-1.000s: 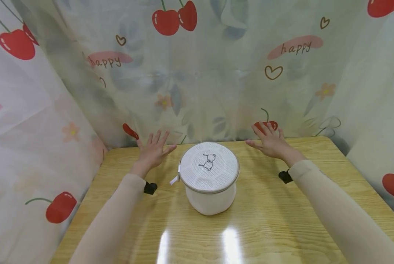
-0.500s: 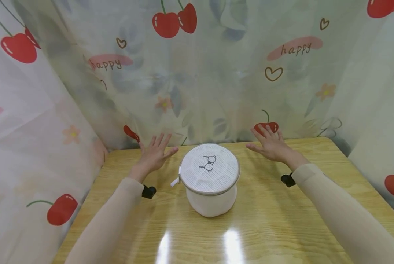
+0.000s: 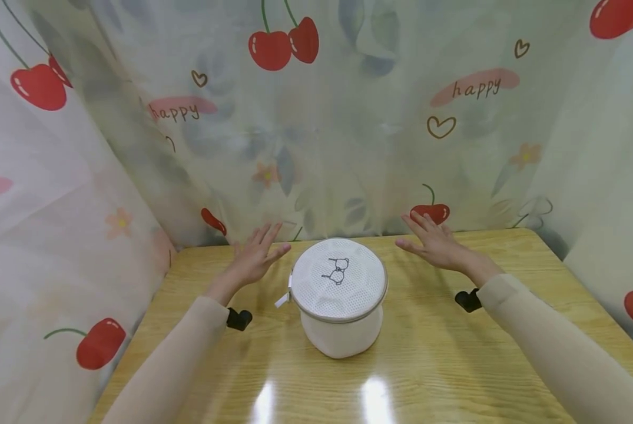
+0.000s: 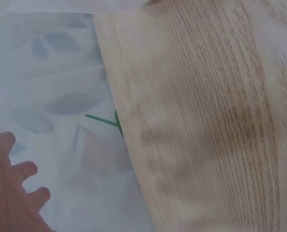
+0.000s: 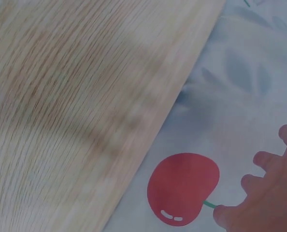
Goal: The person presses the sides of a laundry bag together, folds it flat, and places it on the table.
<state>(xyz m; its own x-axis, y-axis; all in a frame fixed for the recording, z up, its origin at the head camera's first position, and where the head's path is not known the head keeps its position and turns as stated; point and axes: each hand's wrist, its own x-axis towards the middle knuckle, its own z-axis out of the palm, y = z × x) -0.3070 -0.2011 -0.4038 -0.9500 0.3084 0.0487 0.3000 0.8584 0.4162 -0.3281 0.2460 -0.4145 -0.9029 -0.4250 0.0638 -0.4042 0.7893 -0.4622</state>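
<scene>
A round white mesh laundry bag stands upright near the middle of the table, its zipped lid printed with a pair of glasses. Its white zip pull hangs at the left of the rim. To the left of the bag, my left hand is held above the table with fingers spread, touching nothing. My right hand hovers likewise on the right side, apart from the bag. Fingers of the left hand show at the edge of the left wrist view, and right-hand fingers in the right wrist view.
The wood-grain table ends at the back against a hanging curtain printed with cherries and "happy". More curtain closes in the left and right sides. A black strap piece sits at the left wrist, another black piece at the right.
The whole scene has shifted slightly downward in the head view. My left hand has turned a little, its fingers now angled more to the right. The bag stays in place.
</scene>
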